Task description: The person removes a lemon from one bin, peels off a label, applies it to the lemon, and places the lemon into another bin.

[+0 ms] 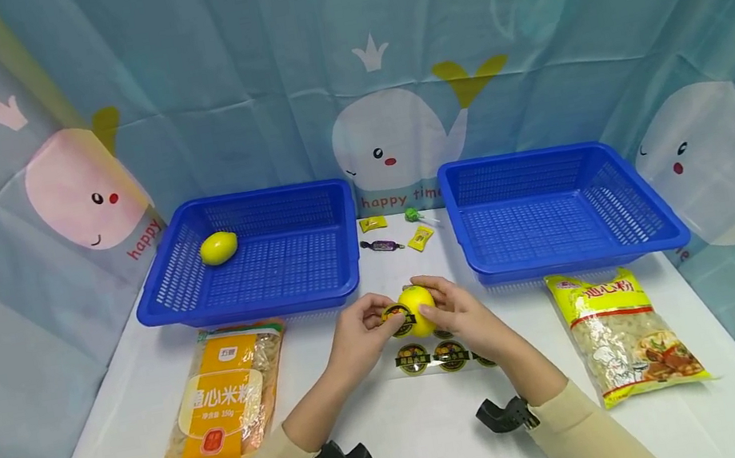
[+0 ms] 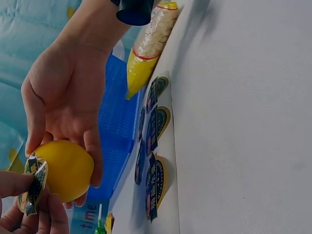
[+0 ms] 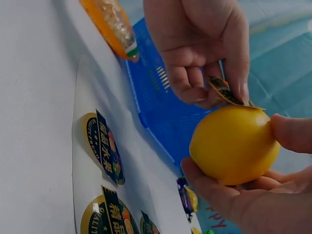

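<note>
A yellow lemon (image 1: 415, 307) is held in my right hand (image 1: 464, 316), thumb on one side and fingers on the other. My left hand (image 1: 365, 332) pinches a round black-and-gold sticker (image 1: 399, 320) between thumb and fingers. In the right wrist view the sticker (image 3: 225, 91) touches the lemon (image 3: 235, 145) along one edge, the rest of it standing away from the peel. Beneath the hands lies a clear sheet of matching stickers (image 1: 413, 360), partly covered by the right hand.
Two blue baskets stand at the back; the left basket (image 1: 293, 306) contains another lemon (image 1: 219, 248), the right basket (image 1: 577, 259) nothing visible. Wrapped candies (image 1: 382, 245) and a green lollipop (image 1: 412, 215) lie between them. An orange pasta bag (image 1: 221, 399) and a yellow pasta bag (image 1: 629, 331) flank the hands.
</note>
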Available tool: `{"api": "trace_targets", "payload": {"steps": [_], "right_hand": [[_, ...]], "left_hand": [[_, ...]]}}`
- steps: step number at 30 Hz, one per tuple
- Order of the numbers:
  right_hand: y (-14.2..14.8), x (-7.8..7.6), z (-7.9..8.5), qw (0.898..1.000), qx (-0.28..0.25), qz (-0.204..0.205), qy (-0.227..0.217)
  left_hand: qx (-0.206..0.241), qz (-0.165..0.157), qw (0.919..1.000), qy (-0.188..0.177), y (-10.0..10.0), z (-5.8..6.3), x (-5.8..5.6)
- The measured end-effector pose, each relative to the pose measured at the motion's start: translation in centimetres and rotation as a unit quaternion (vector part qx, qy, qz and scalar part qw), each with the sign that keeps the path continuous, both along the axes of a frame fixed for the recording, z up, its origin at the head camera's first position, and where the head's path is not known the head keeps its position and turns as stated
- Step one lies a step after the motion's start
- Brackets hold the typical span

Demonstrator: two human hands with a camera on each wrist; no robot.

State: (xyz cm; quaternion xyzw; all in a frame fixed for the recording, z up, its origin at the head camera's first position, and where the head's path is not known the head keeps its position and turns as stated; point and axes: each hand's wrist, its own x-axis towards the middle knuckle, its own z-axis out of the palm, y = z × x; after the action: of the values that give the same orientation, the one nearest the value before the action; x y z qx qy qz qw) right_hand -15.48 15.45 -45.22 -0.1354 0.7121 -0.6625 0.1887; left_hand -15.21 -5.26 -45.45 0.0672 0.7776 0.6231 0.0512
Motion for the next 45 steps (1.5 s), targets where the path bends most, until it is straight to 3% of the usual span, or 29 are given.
{"api": "trace_targets", "payload": {"steps": [10, 25, 34, 40, 45], "right_hand": [[-0.77, 0.49, 0.33, 0.999, 0.039, -0.03, -0.001], [-0.4, 0.39, -0.03, 0.999, 0.015, -0.039, 0.002], [0.03, 0.5, -0.16, 0.999, 0.024, -0.034, 0.025], [-0.2, 0.58, 0.28, 1.0, 0.006, -0.026, 0.014], [-0.29, 0.48, 0.46, 0.998, 0.045, -0.04, 0.022]], "left_hand": [[0.035, -0.016, 0.999, 0.024, -0.16, 0.12, 0.17], [0.02, -0.011, 0.9997, -0.001, 0.08, 0.32, 0.61], [0.029, -0.07, 0.997, -0.011, -0.36, -0.26, 0.41], [0.036, -0.078, 0.9962, -0.015, -0.24, -0.23, 0.44], [0.038, -0.079, 0.9961, -0.002, -0.14, -0.15, 0.55]]}}
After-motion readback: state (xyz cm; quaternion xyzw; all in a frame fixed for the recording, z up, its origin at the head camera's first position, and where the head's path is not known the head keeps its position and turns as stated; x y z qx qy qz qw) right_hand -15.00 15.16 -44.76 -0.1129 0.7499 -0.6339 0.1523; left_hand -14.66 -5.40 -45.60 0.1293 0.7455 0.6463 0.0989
